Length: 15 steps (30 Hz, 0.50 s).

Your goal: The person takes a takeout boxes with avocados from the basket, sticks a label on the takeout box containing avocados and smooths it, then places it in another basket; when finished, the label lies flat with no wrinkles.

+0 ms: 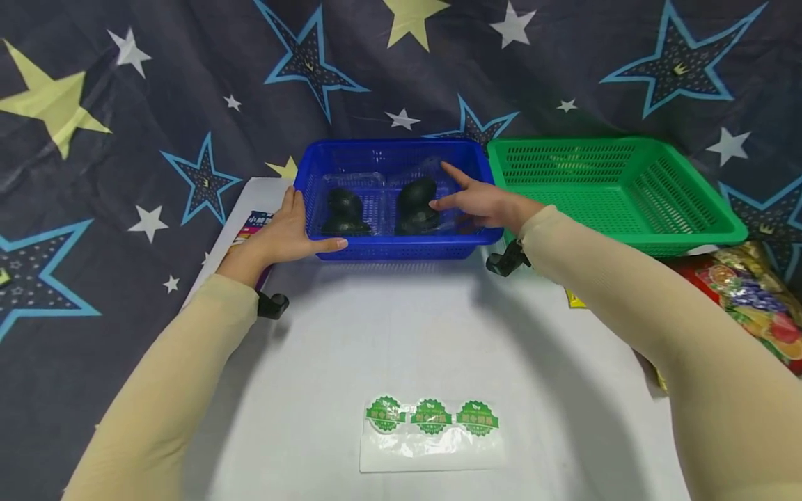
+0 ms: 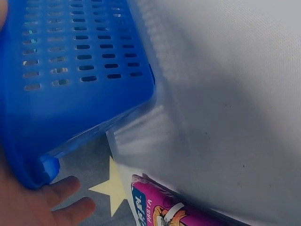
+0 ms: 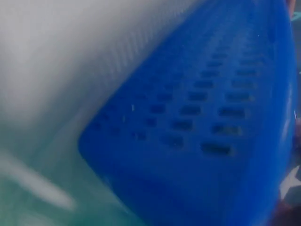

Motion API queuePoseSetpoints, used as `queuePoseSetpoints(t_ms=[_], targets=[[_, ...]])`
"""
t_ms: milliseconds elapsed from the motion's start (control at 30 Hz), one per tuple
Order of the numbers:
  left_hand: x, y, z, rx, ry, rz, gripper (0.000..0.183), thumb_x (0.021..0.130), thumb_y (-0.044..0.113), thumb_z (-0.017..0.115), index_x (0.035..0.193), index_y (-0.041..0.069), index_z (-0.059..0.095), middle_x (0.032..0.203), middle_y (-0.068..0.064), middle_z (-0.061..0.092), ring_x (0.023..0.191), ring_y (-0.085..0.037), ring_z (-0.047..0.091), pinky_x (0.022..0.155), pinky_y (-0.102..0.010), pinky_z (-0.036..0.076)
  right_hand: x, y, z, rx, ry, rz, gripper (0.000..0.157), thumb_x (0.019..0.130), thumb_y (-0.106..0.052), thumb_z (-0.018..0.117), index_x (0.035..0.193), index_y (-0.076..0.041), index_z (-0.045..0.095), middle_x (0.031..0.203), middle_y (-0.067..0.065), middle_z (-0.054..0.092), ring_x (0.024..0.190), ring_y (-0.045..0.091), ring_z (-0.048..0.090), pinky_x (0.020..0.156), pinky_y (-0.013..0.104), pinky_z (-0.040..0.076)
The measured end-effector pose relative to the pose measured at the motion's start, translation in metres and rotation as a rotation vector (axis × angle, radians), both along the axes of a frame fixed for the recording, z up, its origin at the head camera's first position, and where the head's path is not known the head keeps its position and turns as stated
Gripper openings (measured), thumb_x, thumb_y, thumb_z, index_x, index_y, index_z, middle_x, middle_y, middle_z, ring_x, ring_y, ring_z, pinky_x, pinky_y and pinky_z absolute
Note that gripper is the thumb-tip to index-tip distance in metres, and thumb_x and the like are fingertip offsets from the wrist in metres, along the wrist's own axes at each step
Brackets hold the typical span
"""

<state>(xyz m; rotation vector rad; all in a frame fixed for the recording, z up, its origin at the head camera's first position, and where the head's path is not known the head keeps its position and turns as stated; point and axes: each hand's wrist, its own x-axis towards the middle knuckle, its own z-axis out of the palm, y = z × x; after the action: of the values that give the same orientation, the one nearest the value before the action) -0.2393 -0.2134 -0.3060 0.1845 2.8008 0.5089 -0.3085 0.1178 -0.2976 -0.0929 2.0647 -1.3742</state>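
A blue plastic basket (image 1: 401, 249) stands at the back of the white table. Inside it, two clear plastic trays (image 1: 376, 178) lie side by side, holding dark green avocados (image 1: 416, 196). My left hand (image 1: 282, 233) rests at the basket's left front corner, fingers straight along the left rim and thumb stretched across the front rim. Over the basket's right end reaches my right hand (image 1: 479, 202), its index finger extended by the right tray's far edge. Another of its digits points at the avocado; I cannot tell whether it touches. The right wrist view shows mostly the basket's blurred outer wall.
A green basket (image 1: 658, 240) stands just right of the blue one. A purple pasta packet (image 2: 164, 207) lies at the left edge. Fruit-printed bags (image 1: 752, 299) lie at the right. Near the front is a sheet with green round stickers (image 1: 432, 456).
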Motion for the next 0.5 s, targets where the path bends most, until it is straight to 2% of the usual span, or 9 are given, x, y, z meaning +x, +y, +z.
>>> queuePoseSetpoints(t_ms=[133, 200, 267, 300, 367, 433, 467, 500], targets=[[0.0, 0.002, -0.001, 0.001, 0.003, -0.002, 0.132, 0.072, 0.08, 0.054, 0.147, -0.002, -0.019, 0.153, -0.018, -0.028, 0.143, -0.04, -0.01, 0.113, -0.057, 0.008, 0.002, 0.004, 0.008, 0.041, 0.037, 0.06, 0.088, 0.095, -0.025, 0.059, 0.148, -0.049, -0.008, 0.16, 0.004, -0.008, 0.136, 0.047, 0.026, 0.098, 0.058, 0.04], [0.001, 0.003, -0.001, 0.002, -0.001, -0.003, 0.132, 0.072, 0.079, 0.054, 0.146, -0.002, -0.019, 0.153, -0.018, -0.028, 0.143, -0.04, -0.011, 0.112, -0.057, 0.008, 0.004, 0.005, 0.012, 0.057, 0.055, 0.07, 0.087, 0.096, -0.023, 0.057, 0.148, -0.048, -0.008, 0.16, 0.007, 0.0, 0.131, 0.042, 0.034, 0.097, 0.058, 0.041], [0.001, 0.003, -0.001, 0.003, -0.007, -0.003, 0.132, 0.072, 0.08, 0.053, 0.146, -0.002, -0.02, 0.153, -0.019, -0.028, 0.142, -0.04, -0.011, 0.112, -0.058, 0.007, 0.005, 0.006, 0.018, 0.073, 0.078, 0.072, 0.086, 0.097, -0.023, 0.056, 0.149, -0.047, -0.008, 0.157, 0.011, 0.015, 0.108, 0.032, 0.049, 0.096, 0.057, 0.043], [0.001, 0.003, -0.001, 0.002, -0.009, -0.003, 0.132, 0.072, 0.079, 0.053, 0.146, -0.002, -0.02, 0.153, -0.019, -0.028, 0.142, -0.04, -0.012, 0.112, -0.058, 0.007, 0.005, 0.007, 0.022, 0.08, 0.092, 0.069, 0.085, 0.097, -0.023, 0.055, 0.149, -0.046, -0.009, 0.155, 0.012, 0.023, 0.095, 0.027, 0.048, 0.095, 0.057, 0.043], [0.001, 0.003, -0.001, 0.0, -0.014, -0.003, 0.132, 0.072, 0.08, 0.053, 0.146, -0.002, -0.02, 0.152, -0.019, -0.03, 0.142, -0.04, -0.013, 0.112, -0.057, 0.007, 0.006, 0.009, 0.032, 0.081, 0.112, 0.054, 0.084, 0.097, -0.023, 0.053, 0.149, -0.046, -0.009, 0.149, 0.012, 0.035, 0.096, 0.026, 0.047, 0.096, 0.057, 0.042], [0.002, 0.003, 0.0, -0.004, -0.015, -0.001, 0.132, 0.072, 0.08, 0.053, 0.146, -0.003, -0.019, 0.152, -0.019, -0.03, 0.142, -0.039, -0.014, 0.113, -0.057, 0.006, 0.007, 0.012, 0.043, 0.066, 0.118, 0.033, 0.083, 0.098, -0.022, 0.051, 0.148, -0.047, -0.011, 0.147, 0.011, 0.039, 0.113, 0.03, 0.047, 0.099, 0.058, 0.039], [0.002, 0.003, 0.001, -0.006, -0.016, -0.001, 0.132, 0.072, 0.08, 0.053, 0.146, -0.003, -0.019, 0.152, -0.019, -0.03, 0.142, -0.039, -0.014, 0.113, -0.057, 0.006, 0.007, 0.014, 0.049, 0.059, 0.12, 0.02, 0.083, 0.099, -0.022, 0.05, 0.147, -0.048, -0.012, 0.149, 0.01, 0.038, 0.13, 0.032, 0.038, 0.101, 0.058, 0.037], [0.002, 0.003, 0.001, -0.009, -0.018, 0.0, 0.133, 0.072, 0.08, 0.053, 0.146, -0.003, -0.019, 0.152, -0.019, -0.03, 0.142, -0.039, -0.014, 0.113, -0.057, 0.006, 0.008, 0.016, 0.055, 0.05, 0.123, 0.005, 0.082, 0.099, -0.021, 0.049, 0.146, -0.05, -0.013, 0.15, 0.009, 0.037, 0.136, 0.032, 0.029, 0.103, 0.059, 0.035]])
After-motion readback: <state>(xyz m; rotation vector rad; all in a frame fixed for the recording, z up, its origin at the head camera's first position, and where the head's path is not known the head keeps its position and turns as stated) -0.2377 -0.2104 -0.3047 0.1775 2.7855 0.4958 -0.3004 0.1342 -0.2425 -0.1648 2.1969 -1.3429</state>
